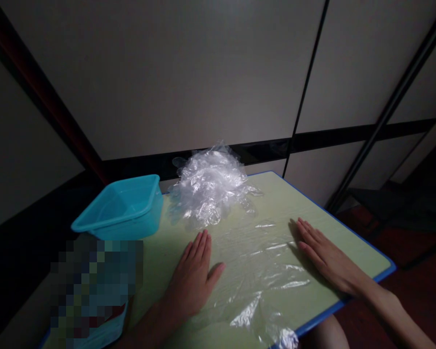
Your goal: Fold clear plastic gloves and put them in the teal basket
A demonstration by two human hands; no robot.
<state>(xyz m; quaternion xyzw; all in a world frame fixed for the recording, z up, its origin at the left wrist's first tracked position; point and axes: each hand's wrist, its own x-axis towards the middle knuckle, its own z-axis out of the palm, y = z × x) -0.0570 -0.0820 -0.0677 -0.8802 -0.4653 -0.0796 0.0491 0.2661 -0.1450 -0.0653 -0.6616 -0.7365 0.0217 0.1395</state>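
A thin clear plastic sheet (257,261) lies spread on the pale green table (276,198), wrinkled, with a bunched end at the front edge. My left hand (194,276) rests flat by the sheet's left side, fingers extended and thumb apart. At the sheet's right side is my right hand (321,252), its fingers stretched out and holding nothing. Behind the sheet sits a heap of crumpled clear plastic (212,182), just beyond my left fingertips.
An open turquoise basket (131,225) stands at the table's back left. In front of it is a blurred, pixelated item (98,291) with a light blue edge. Cabinet panels (203,72) rise behind the table. A dark chair-like shape (396,208) is at the right.
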